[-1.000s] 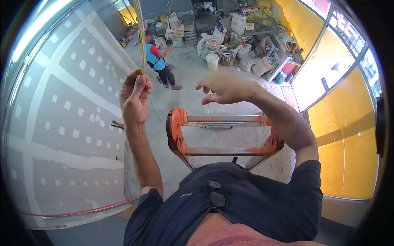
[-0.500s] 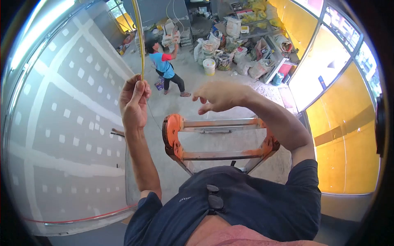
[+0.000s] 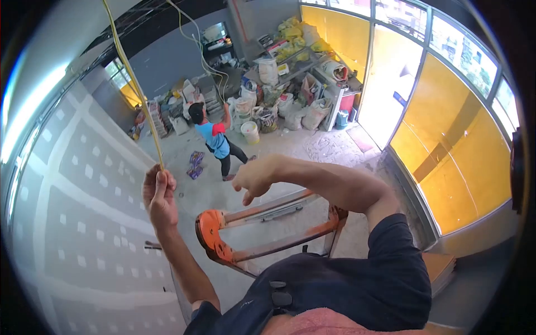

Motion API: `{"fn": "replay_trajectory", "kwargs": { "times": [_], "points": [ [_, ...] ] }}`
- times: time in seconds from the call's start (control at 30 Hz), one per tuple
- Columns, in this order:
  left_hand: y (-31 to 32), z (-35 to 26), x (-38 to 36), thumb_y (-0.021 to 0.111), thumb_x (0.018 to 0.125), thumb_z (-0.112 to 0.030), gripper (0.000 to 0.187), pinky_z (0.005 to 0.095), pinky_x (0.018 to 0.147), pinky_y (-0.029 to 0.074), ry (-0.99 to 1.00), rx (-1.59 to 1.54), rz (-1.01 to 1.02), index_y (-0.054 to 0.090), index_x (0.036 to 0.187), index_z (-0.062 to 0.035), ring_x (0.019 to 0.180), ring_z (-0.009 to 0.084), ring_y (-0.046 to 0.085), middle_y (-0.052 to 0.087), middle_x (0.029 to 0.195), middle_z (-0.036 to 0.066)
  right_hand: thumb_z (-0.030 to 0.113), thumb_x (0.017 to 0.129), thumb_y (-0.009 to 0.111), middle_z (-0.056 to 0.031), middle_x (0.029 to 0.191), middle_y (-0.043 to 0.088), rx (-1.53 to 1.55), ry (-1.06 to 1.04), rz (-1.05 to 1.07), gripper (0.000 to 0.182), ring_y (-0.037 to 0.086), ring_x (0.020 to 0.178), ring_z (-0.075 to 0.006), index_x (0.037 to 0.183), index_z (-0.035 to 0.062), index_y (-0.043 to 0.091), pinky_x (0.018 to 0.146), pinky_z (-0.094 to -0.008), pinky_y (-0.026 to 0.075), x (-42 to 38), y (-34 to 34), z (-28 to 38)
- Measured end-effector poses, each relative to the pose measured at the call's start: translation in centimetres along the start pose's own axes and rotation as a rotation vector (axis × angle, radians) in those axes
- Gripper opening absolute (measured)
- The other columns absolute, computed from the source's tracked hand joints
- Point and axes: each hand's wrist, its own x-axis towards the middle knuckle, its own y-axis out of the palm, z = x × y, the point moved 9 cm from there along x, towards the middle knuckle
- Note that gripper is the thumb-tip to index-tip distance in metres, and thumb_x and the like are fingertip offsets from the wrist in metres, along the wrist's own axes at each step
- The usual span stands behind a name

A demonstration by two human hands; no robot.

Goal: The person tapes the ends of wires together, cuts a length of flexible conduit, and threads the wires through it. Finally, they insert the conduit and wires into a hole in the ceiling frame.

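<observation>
My left hand (image 3: 161, 195) is raised at the left, with thumb and fingers pinched on the lower end of a yellowish electrical cable (image 3: 127, 70). That cable runs up and out of view at the top. Over the stepladder (image 3: 210, 230) my right hand (image 3: 255, 177) hangs in the air, fingers loosely bent and apart. I see nothing in it, though part of its fingers is turned away. The ladder's orange end caps and metal top rails lie just below that hand, in front of my body.
A person (image 3: 215, 139) in a blue shirt stands on the floor ahead, one arm raised near hanging white cables (image 3: 204, 61). Behind are several sacks (image 3: 268, 72) and a white bucket (image 3: 249, 133). A patched plasterboard wall (image 3: 84, 212) rises at left, yellow panels (image 3: 455, 151) at right.
My view has tilted up and turned, showing more of the ceiling and hanging cables. My left hand keeps its pinch on the cable. My right hand remains above the ladder, its fingers slightly more bent.
</observation>
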Motion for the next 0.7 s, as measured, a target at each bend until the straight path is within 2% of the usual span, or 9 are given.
{"fn": "replay_trajectory", "kwargs": {
  "times": [0.07, 0.13, 0.17, 0.23, 0.7],
  "points": [
    [-0.3, -0.5, 0.2, 0.063, 0.097, -0.012, 0.021, 0.0226, 0.068, 0.040, 0.012, 0.004, 0.005, 0.060, 0.115, -0.0011, 0.075, 0.0101, 0.048, 0.057, 0.085, 0.002, 0.043, 0.088, 0.069, -0.0206, 0.123, 0.063, -0.002, -0.018, -0.026, 0.058, 0.059, 0.116, -0.0374, 0.129, 0.0033, 0.058, 0.096, -0.0458, 0.047, 0.0, 0.0, -0.2],
    [-0.7, -1.2, 0.2, 0.062, 0.098, -0.013, 0.021, 0.0221, 0.067, 0.039, 0.039, 0.034, 0.013, 0.060, 0.115, -0.0010, 0.074, 0.0092, 0.048, 0.056, 0.085, 0.002, 0.046, 0.090, 0.065, -0.0210, 0.111, 0.068, -0.043, -0.058, -0.022, 0.056, 0.064, 0.107, -0.0366, 0.120, -0.0017, 0.064, 0.088, -0.0450, 0.050, 0.3, 0.3, 0.2],
    [-0.9, -1.5, 0.0, 0.063, 0.097, -0.014, 0.022, 0.0216, 0.067, 0.039, 0.042, 0.048, -0.007, 0.060, 0.115, -0.0006, 0.074, 0.0086, 0.048, 0.056, 0.085, 0.002, 0.046, 0.090, 0.065, -0.0210, 0.111, 0.068, -0.040, -0.066, -0.023, 0.056, 0.064, 0.107, -0.0366, 0.120, -0.0017, 0.064, 0.088, -0.0450, 0.050, 0.5, 0.4, 0.3],
    [-1.2, -1.9, 0.0, 0.063, 0.097, -0.014, 0.023, 0.0214, 0.067, 0.039, 0.031, 0.066, -0.038, 0.060, 0.115, -0.0005, 0.074, 0.0086, 0.048, 0.056, 0.085, 0.001, 0.043, 0.089, 0.068, -0.0204, 0.122, 0.063, -0.001, -0.003, 0.027, 0.059, 0.059, 0.116, -0.0372, 0.130, 0.0029, 0.057, 0.095, -0.0452, 0.047, -0.1, 0.1, 0.1],
    [-1.1, -2.4, 0.0, 0.065, 0.096, -0.011, 0.022, 0.0218, 0.066, 0.039, 0.009, 0.053, -0.021, 0.063, 0.116, -0.0012, 0.074, 0.0090, 0.048, 0.061, 0.089, 0.001, 0.046, 0.091, 0.064, -0.0200, 0.128, 0.061, -0.046, 0.009, 0.079, 0.062, 0.057, 0.119, -0.0367, 0.133, 0.0013, 0.054, 0.098, -0.0440, 0.046, 1.7, 1.4, -1.2]
  ]
}}
